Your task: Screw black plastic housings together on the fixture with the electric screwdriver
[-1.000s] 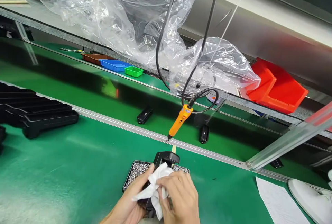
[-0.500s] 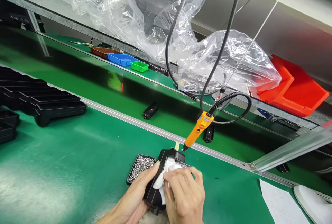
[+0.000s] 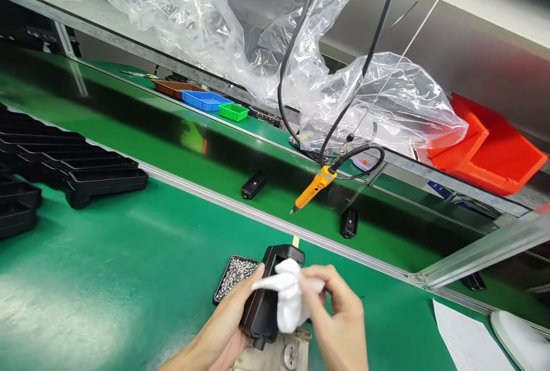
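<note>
Black plastic housing (image 3: 268, 296) lies low in the middle, its long axis pointing away toward the conveyor rail (image 3: 240, 210). The left hand (image 3: 219, 334) clasps its left side from below. The right hand (image 3: 339, 316) pinches a white cloth (image 3: 287, 296) against its right face, above a metal fixture (image 3: 283, 355).

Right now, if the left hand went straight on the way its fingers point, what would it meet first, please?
Probably the tray of screws, lying just beyond the left hand, which holds the black part; depth is uncertain.
</note>
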The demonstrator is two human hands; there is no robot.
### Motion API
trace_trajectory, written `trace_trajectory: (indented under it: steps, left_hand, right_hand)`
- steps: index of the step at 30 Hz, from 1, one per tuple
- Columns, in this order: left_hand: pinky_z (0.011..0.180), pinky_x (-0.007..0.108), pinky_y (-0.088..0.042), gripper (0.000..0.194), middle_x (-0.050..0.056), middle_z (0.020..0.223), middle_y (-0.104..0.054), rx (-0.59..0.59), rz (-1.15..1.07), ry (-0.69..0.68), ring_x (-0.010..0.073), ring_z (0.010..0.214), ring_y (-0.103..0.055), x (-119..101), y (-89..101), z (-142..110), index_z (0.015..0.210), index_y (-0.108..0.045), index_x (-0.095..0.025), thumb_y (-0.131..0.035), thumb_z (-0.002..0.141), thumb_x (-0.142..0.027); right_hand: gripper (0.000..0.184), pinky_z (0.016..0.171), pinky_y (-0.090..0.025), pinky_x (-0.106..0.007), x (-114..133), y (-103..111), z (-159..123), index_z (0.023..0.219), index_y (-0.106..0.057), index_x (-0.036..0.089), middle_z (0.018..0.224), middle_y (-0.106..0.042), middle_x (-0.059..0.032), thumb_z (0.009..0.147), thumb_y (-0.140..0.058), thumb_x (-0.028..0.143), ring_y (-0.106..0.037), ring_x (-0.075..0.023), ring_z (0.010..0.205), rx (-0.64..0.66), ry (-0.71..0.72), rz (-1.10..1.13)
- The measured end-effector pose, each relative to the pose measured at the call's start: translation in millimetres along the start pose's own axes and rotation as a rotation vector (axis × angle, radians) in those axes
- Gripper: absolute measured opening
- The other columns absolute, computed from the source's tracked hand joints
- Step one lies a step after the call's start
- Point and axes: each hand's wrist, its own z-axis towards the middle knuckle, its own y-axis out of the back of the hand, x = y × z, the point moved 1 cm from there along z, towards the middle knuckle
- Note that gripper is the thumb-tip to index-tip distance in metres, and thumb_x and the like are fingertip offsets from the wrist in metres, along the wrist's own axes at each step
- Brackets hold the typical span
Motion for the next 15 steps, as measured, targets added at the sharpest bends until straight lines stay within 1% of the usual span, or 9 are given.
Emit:
trace_trajectory:
  steps: [1, 3, 5, 7, 8, 9, 12, 13, 15]
  left_hand:
    - [0.078, 0.031, -0.056, 0.048, 0.015, 0.106, -0.073, -0.01, 0.037, 0.009, 0.0267, 0.094, -0.069, 0.0, 0.0, 0.1, 0.122, -0.069, -0.011, -0.073, 0.092, -0.049]
    - [0.074, 0.031, -0.055, 0.052, 0.016, 0.104, -0.073, -0.002, 0.088, 0.016, 0.0264, 0.09, -0.069, 0.4, -0.7, -0.1, 0.121, -0.069, -0.01, -0.071, 0.093, -0.053]
    - [0.073, 0.031, -0.055, 0.049, 0.015, 0.106, -0.073, 0.031, 0.075, 0.009, 0.025, 0.088, -0.068, 1.1, -1.2, -0.4, 0.122, -0.069, -0.011, -0.07, 0.094, -0.051]
    - [0.072, 0.03, -0.054, 0.045, 0.013, 0.108, -0.072, 0.057, 0.023, -0.011, 0.0236, 0.087, -0.068, 2.2, 0.0, -0.3, 0.124, -0.068, -0.013, -0.072, 0.094, -0.046]
    - [0.072, 0.029, -0.054, 0.044, 0.013, 0.109, -0.072, 0.048, -0.003, -0.023, 0.0234, 0.088, -0.068, 2.8, 1.4, -0.1, 0.123, -0.069, -0.013, -0.075, 0.092, -0.043]
    - [0.072, 0.028, -0.055, 0.043, 0.012, 0.109, -0.071, 0.023, -0.026, -0.035, 0.0232, 0.089, -0.068, 3.4, 3.2, 0.3, 0.121, -0.069, -0.012, -0.078, 0.089, -0.04]
    - [0.077, 0.028, -0.055, 0.043, 0.011, 0.107, -0.072, -0.035, -0.077, -0.041, 0.0232, 0.09, -0.068, 5.0, 8.3, 2.2, 0.115, -0.071, -0.012, -0.086, 0.081, -0.034]
    - [0.078, 0.029, -0.056, 0.042, 0.011, 0.106, -0.072, -0.023, -0.081, -0.032, 0.0234, 0.09, -0.068, 5.5, 9.2, 3.1, 0.114, -0.071, -0.012, -0.086, 0.082, -0.035]
    - [0.079, 0.029, -0.055, 0.038, 0.012, 0.107, -0.072, 0.033, -0.084, -0.018, 0.0241, 0.092, -0.068, 6.2, 9.7, 4.7, 0.114, -0.071, -0.011, -0.08, 0.088, -0.038]
  right_hand:
    - [0.021, 0.06, -0.05, -0.027, 1.3, 6.0, 3.7, 0.103, -0.071, 0.023, 0.09, -0.07, -0.0049, 0.094, -0.071, 0.041, -0.064, -0.02, 0.073, -0.03, -0.138, 0.096]
    - [0.037, 0.06, -0.052, -0.027, 2.7, 10.9, 8.6, 0.113, -0.066, 0.021, 0.097, -0.07, -0.0074, 0.091, -0.074, 0.05, -0.066, -0.0218, 0.078, -0.027, -0.29, 0.295]
    - [0.038, 0.062, -0.055, -0.028, 1.8, 6.0, 8.4, 0.113, -0.063, 0.021, 0.102, -0.069, -0.0086, 0.091, -0.074, 0.051, -0.067, -0.0227, 0.081, 0.057, -0.333, 0.422]
    - [0.028, 0.06, -0.053, -0.028, -1.5, -4.3, 2.9, 0.107, -0.064, 0.021, 0.097, -0.069, -0.0074, 0.097, -0.067, 0.047, -0.066, -0.0205, 0.075, 0.145, -0.304, 0.375]
    - [0.023, 0.061, -0.053, -0.029, -3.3, -9.7, -1.0, 0.104, -0.065, 0.021, 0.095, -0.069, -0.0069, 0.1, -0.063, 0.044, -0.065, -0.0202, 0.074, 0.17, -0.225, 0.279]
    - [0.019, 0.065, -0.053, -0.031, -4.7, -14.7, -5.1, 0.102, -0.067, 0.022, 0.094, -0.069, -0.0067, 0.101, -0.061, 0.04, -0.064, -0.021, 0.076, 0.187, -0.094, 0.151]
    - [0.011, 0.078, -0.047, -0.039, -6.9, -26.0, -15.9, 0.106, -0.071, 0.024, 0.098, -0.07, -0.0062, 0.1, -0.062, 0.023, -0.061, -0.0253, 0.089, 0.142, 0.391, -0.282]
    - [0.013, 0.077, -0.044, -0.039, -7.3, -28.5, -17.7, 0.106, -0.071, 0.023, 0.098, -0.071, -0.0055, 0.099, -0.061, 0.018, -0.059, -0.026, 0.09, 0.103, 0.504, -0.392]
    - [0.015, 0.071, -0.036, -0.038, -7.8, -32.2, -17.6, 0.104, -0.069, 0.021, 0.097, -0.073, -0.0045, 0.099, -0.058, 0.012, -0.058, -0.0259, 0.087, 0.02, 0.623, -0.532]
